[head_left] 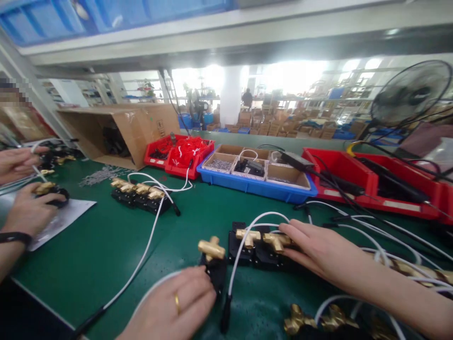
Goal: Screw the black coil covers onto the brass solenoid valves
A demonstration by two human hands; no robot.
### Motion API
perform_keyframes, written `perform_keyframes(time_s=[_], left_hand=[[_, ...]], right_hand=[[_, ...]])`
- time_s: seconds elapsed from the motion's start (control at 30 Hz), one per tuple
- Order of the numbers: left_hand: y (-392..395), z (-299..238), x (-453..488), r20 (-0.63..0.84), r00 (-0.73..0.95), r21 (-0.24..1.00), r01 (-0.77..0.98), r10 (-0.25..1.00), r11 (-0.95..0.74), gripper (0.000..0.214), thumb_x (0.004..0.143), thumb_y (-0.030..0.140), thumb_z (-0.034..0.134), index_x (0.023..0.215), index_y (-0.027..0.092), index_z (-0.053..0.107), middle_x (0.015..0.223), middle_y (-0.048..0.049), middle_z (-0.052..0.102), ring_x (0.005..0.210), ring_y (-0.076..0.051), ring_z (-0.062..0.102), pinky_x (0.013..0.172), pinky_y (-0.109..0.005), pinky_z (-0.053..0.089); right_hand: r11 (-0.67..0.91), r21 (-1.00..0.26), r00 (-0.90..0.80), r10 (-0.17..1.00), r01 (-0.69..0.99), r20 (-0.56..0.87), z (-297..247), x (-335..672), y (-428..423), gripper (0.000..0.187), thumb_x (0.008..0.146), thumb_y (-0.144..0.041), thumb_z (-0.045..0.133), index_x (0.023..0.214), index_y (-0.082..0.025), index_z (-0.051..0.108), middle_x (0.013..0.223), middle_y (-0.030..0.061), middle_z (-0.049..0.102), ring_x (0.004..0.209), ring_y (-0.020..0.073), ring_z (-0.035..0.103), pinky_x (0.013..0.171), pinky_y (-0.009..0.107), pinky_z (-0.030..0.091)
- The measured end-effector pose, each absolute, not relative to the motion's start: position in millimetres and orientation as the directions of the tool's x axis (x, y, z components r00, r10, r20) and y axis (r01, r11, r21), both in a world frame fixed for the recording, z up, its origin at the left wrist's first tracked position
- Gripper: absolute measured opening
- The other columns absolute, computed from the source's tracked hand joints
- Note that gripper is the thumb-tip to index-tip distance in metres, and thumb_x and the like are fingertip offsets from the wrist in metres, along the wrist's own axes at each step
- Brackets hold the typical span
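Left hand (177, 300) grips brass-tee module (215, 268) near front edge of table (106, 241); right hand (314, 245) touches module row (248, 240), grip unclear.

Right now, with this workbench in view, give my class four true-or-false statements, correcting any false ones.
1. The left hand, wearing a gold-coloured ring, holds a black block topped by a brass T-shaped fitting. True.
2. The right hand is inside the brown cardboard box. False: it is at a row of brass-topped black blocks.
3. The blue plastic tray stands between red plastic bins. True.
4. The large, round, black-caged fan is at the picture's left. False: it is at the right.
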State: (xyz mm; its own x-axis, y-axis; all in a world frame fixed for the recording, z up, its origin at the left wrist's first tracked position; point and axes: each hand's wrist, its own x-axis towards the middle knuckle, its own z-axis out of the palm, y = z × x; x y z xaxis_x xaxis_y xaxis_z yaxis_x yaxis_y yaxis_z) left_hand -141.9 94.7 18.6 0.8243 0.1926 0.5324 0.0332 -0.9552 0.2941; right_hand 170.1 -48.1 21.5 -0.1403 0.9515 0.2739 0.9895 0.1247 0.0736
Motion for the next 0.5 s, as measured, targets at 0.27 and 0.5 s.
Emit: perform_keyframes(time_s=[0.27,0.5], left_hand=[[186.9,46.3,-79.9,0.169,0.898,0.643,0.211,0.405,-0.737,0.024,0.087,0.041,0.06,0.079,0.023,0.075,0.081,-0.0018,0.073,0.079,-0.019,0.068,0.075,-0.029,0.053],[176.4,32.1,-55.2,0.225,0.843,0.656,0.24,0.488,-0.716,0.028,0.086,0.043,0.057,0.078,0.019,0.068,0.079,-0.0036,0.07,0.079,-0.02,0.065,0.076,-0.032,0.052]], right_hand=[[0.027,-0.001,-0.027,0.996,1.0,0.086,37.5,165.6,-47.0,0.018,0.099,-0.033,0.056,0.109,-0.018,0.054,0.097,0.0042,0.061,0.083,0.0205,0.067,0.066,0.03,0.049],[0.063,0.012,-0.064,0.992,0.998,0.112,39.9,168.0,-47.9,0.026,0.1,-0.038,0.053,0.113,-0.016,0.053,0.103,0.0067,0.062,0.087,0.0225,0.067,0.066,0.031,0.047]])
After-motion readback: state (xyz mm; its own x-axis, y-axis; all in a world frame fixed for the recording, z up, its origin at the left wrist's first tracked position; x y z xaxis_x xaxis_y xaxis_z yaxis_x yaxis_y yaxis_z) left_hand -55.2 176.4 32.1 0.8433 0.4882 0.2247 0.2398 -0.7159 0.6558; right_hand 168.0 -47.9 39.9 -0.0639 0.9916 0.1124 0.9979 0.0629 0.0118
